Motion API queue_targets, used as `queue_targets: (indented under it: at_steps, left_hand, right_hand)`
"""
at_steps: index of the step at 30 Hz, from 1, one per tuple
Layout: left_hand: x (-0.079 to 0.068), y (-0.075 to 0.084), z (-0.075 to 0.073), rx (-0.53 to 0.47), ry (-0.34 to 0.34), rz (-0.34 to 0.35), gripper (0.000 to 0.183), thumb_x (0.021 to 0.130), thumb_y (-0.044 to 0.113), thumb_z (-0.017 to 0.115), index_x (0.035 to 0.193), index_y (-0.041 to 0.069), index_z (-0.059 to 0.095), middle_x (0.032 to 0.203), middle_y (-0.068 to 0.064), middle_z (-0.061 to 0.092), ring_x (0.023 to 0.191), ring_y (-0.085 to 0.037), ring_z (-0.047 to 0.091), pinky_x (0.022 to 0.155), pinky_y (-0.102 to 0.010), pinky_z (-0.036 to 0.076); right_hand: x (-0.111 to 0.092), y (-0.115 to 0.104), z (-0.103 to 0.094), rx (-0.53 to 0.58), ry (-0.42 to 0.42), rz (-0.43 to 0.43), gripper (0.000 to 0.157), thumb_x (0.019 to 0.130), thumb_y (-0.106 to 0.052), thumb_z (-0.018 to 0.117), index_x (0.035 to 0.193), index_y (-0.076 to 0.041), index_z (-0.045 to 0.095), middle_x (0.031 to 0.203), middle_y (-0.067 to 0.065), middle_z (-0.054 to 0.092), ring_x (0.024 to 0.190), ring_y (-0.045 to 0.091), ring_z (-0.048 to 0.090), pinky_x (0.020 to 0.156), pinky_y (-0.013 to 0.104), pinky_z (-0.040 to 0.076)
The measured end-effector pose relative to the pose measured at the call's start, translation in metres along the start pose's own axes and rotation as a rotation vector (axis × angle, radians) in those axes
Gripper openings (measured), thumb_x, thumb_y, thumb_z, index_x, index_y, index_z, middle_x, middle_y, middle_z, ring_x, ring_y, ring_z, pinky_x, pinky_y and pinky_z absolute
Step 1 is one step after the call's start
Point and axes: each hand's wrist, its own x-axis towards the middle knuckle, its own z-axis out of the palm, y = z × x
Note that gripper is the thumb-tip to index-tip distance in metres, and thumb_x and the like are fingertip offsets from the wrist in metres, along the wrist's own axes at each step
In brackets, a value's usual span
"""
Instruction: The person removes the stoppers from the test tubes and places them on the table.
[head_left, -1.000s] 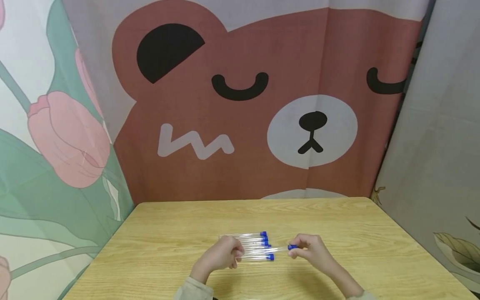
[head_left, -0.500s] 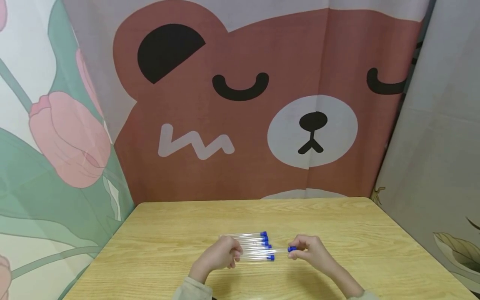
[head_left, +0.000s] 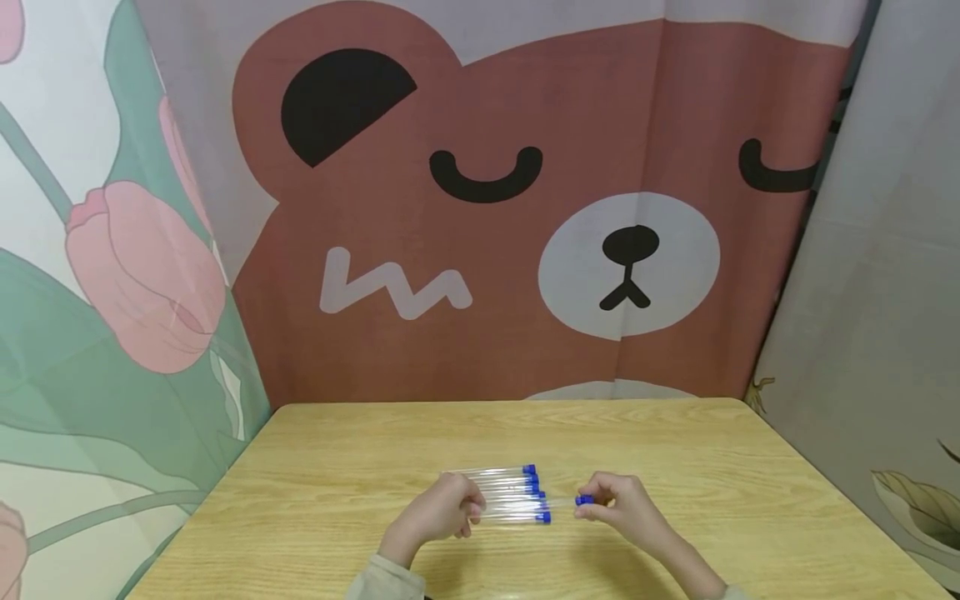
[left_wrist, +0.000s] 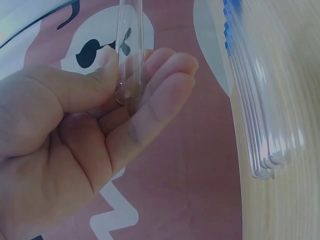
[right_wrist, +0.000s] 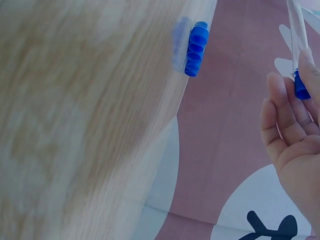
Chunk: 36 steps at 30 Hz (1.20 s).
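Between my two hands a clear test tube [head_left: 558, 502] with a blue cap [right_wrist: 301, 86] is held lengthwise above the table. My left hand [head_left: 442, 507] pinches its rounded bottom between thumb and fingers, as the left wrist view shows on the glassy tube end [left_wrist: 129, 92]. At the other end, my right hand [head_left: 626, 508] grips the blue cap with thumb and fingertips. Several similar capped tubes [left_wrist: 260, 115] lie side by side on the table, their blue caps [right_wrist: 196, 49] lined up toward the right. The left hand partly hides their bottom ends in the head view.
The light wooden table [head_left: 337, 450] reaches back to a hanging cloth [head_left: 487, 333] printed with a brown bear. A tulip-patterned cloth [head_left: 142, 275] hangs at the left, a grey one [head_left: 862, 292] at the right.
Both hands keep their hold on the test tube and have hardly moved. Its capped end has come slightly lower in the head view, which has itself shifted a little.
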Motion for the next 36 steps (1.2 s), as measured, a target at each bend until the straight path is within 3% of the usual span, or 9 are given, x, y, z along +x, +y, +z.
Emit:
queue_targets:
  at_steps: [5,13,24,33,36]
  left_hand:
    - [-0.001,-0.001,-0.001,-0.007,-0.007,-0.001,0.015,0.082,-0.014,0.050,0.074,-0.007,0.061,0.059,-0.004,0.052,0.043,-0.013,0.054,0.042,-0.021,0.047]
    - [-0.006,-0.008,-0.005,0.082,0.019,-0.024,0.013,0.081,-0.011,0.055,0.072,-0.004,0.061,0.062,0.001,0.051,0.044,-0.008,0.051,0.042,-0.016,0.043]
    - [-0.006,-0.010,-0.006,0.109,0.040,-0.001,0.018,0.076,-0.017,0.054,0.065,-0.005,0.059,0.057,-0.001,0.050,0.042,-0.005,0.048,0.041,-0.015,0.042]
    - [-0.006,-0.014,-0.006,0.152,0.049,0.035,0.025,0.066,-0.021,0.045,0.054,0.000,0.051,0.051,0.007,0.038,0.039,0.000,0.044,0.040,-0.014,0.040]
    - [-0.007,-0.015,-0.006,0.177,0.056,0.047,0.023,0.066,-0.020,0.047,0.055,-0.001,0.054,0.051,0.006,0.041,0.039,0.000,0.045,0.043,-0.015,0.040]
  right_hand:
    - [-0.002,0.013,0.005,-0.027,0.025,-0.029,0.017,0.068,0.006,0.071,0.070,-0.005,0.058,0.063,0.002,0.058,0.054,0.003,0.049,0.045,0.023,0.045]
    - [-0.010,0.036,0.003,-0.033,0.021,0.049,0.013,0.071,-0.002,0.071,0.075,-0.005,0.059,0.064,-0.004,0.058,0.053,0.002,0.050,0.044,0.021,0.044]
    - [-0.004,0.002,-0.005,-0.005,-0.012,0.087,0.011,0.072,0.003,0.069,0.074,0.001,0.058,0.063,0.004,0.058,0.053,0.006,0.051,0.046,0.021,0.045]
    - [-0.005,0.004,-0.004,0.030,-0.024,0.053,0.012,0.073,0.004,0.068,0.073,-0.002,0.057,0.063,0.004,0.057,0.051,0.010,0.052,0.045,0.022,0.045]
    - [-0.005,0.005,-0.004,0.033,-0.019,0.040,0.013,0.072,0.006,0.068,0.072,-0.001,0.057,0.063,0.004,0.056,0.049,0.013,0.052,0.044,0.022,0.044]
